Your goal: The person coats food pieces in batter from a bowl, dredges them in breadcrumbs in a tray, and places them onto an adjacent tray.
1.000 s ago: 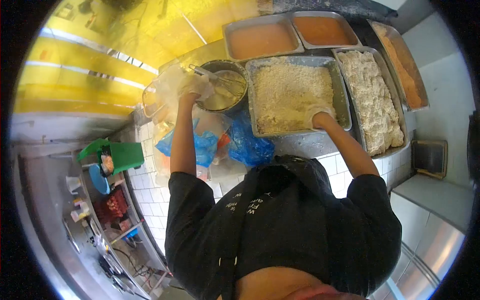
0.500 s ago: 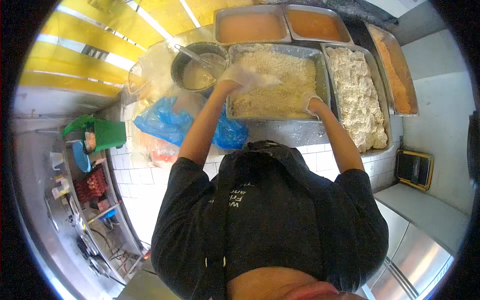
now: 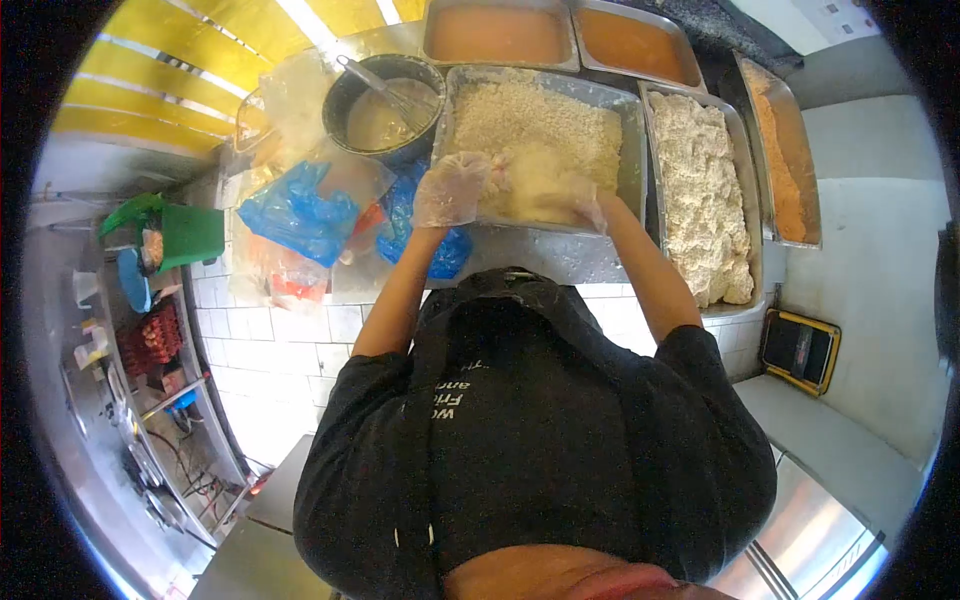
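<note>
A metal tray (image 3: 632, 150) of pale crumbly coating lies in front of me. My left hand (image 3: 455, 188), in a clear plastic glove, is at the tray's near left part; something small and pale shows beside its fingertips, too blurred to name. My right hand (image 3: 580, 198), also gloved, reaches into the coating near the front edge, its fingers smeared by motion. Left of the tray stands a dark pot (image 3: 340, 112) of pale batter with a whisk (image 3: 385, 88) in it. Blue plastic bags (image 3: 305, 212) lie below the pot.
Two trays of orange liquid (image 3: 500, 35) stand at the back. On the right are a long tray of coated pieces (image 3: 700, 190) and a tray of orange powder (image 3: 785, 150). A green bin (image 3: 192, 235) and shelf stand at far left.
My left hand has moved from the pot over the tray and down to its near left part. My right hand has shifted inward into the coating. The camera view has shifted too.
</note>
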